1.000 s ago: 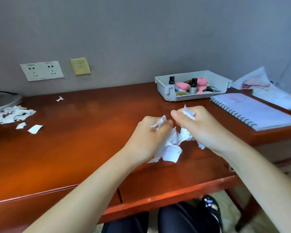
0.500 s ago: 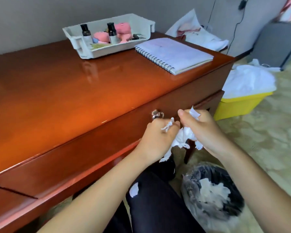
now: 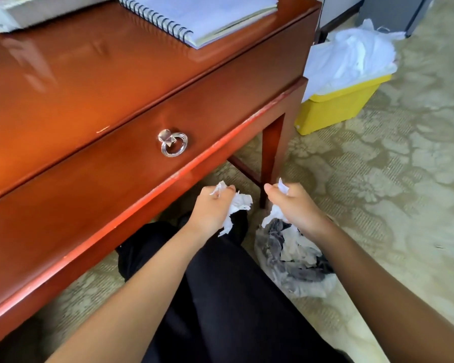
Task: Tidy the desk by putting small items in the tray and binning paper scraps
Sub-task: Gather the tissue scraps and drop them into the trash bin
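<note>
1. The left hand (image 3: 211, 208) was curled tight round a bunch of paper scraps (image 3: 240, 203), below the desk's (image 3: 89, 74) front edge.
2. The right hand (image 3: 296, 205), at three o'clock of the left and apart from it, gripped a second bunch (image 3: 275, 213).
3. The bin (image 3: 307, 289), bag-lined and holding paper, sat on the floor at six o'clock of the right hand.
4. The notebook (image 3: 199, 14) lay on the desk at twelve o'clock; the tray (image 3: 0, 14), blurred, was at eleven o'clock.
</note>
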The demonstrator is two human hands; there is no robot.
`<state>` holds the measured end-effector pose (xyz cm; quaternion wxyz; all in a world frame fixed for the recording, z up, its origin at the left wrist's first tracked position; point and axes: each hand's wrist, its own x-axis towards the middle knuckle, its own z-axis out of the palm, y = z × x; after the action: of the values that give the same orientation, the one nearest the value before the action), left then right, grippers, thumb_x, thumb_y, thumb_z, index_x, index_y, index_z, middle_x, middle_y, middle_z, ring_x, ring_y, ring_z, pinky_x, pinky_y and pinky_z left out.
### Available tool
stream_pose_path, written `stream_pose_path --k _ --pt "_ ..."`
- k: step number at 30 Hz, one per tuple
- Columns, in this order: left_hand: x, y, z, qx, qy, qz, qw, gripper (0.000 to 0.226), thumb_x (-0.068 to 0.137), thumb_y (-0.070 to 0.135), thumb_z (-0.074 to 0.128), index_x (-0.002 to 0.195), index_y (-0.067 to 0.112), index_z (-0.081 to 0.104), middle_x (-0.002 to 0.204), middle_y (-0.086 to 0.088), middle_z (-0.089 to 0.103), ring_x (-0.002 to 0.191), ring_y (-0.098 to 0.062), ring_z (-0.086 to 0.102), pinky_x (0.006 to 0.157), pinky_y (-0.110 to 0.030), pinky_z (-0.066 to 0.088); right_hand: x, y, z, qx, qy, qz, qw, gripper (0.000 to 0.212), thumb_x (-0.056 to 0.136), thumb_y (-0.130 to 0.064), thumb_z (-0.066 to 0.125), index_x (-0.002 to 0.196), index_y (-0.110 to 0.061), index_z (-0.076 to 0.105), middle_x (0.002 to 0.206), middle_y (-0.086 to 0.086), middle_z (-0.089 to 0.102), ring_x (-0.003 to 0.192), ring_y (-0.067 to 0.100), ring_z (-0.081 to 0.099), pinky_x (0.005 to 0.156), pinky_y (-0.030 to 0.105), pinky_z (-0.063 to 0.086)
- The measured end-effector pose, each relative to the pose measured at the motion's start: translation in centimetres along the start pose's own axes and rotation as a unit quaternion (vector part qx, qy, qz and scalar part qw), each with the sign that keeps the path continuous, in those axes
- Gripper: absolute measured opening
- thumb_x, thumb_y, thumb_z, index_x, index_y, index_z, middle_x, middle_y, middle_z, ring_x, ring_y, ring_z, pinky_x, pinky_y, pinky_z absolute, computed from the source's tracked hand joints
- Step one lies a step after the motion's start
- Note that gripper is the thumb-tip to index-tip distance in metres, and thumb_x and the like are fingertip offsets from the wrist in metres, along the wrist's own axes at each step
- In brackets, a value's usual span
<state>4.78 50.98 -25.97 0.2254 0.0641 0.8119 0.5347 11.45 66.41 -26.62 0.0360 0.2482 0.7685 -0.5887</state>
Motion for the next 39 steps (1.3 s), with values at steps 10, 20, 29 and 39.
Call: stream_pose_path --k 10,20,29,39 --pt "3.3 -3.6 12.2 -0.066 -0.06 -0.187 0.978 0.038 0.093 0.021 0.048 0.059 0.019 0.031 0.061 0.001 0.036 0.052 -0.014 0.035 0.053 -0.022 0.039 3.2 7.9 -1.9 0.058 0.075 0.15 0.984 0.025 0.094 -0.031 0.048 0.075 -0.014 0.046 0.049 -0.003 0.025 0.04 0.01 0.023 0.039 0.021 0.023" --pt "5.5 -6.8 20.1 0.0 -0.1 -0.277 0.956 0.043 0.096 0.028 0.041 0.127 0.0 0.051 0.131 -0.023 0.053 0.119 -0.037 0.052 0.096 -0.04 0.044 6.7 15.6 -2.7 0.013 0.109 0.281 0.953 0.037 0.098 -0.02 0.043 0.063 -0.011 0.042 0.056 0.006 0.038 0.049 0.018 0.033 0.051 0.031 0.03" --pt "6.5 -7.1 19.0 0.086 -0.203 -0.278 0.935 0.051 0.1 0.03 0.029 0.148 0.012 0.023 0.153 -0.012 0.026 0.134 -0.031 0.036 0.103 -0.038 0.034 6.4 16.9 -3.3 -0.037 0.085 0.284 0.954 0.041 0.097 -0.031 0.041 0.13 -0.009 0.047 0.126 0.012 0.053 0.103 0.027 0.05 0.089 0.041 0.041" --pt "4.2 -4.3 9.5 0.208 -0.175 -0.044 0.961 0.034 0.101 0.021 0.036 0.13 0.012 0.05 0.133 -0.01 0.054 0.123 -0.026 0.051 0.098 -0.03 0.041 5.9 11.3 -1.7 -0.069 0.048 0.18 0.98 0.029 0.097 -0.018 0.04 0.093 0.004 0.058 0.067 0.016 0.04 0.059 0.026 0.036 0.057 0.035 0.03"
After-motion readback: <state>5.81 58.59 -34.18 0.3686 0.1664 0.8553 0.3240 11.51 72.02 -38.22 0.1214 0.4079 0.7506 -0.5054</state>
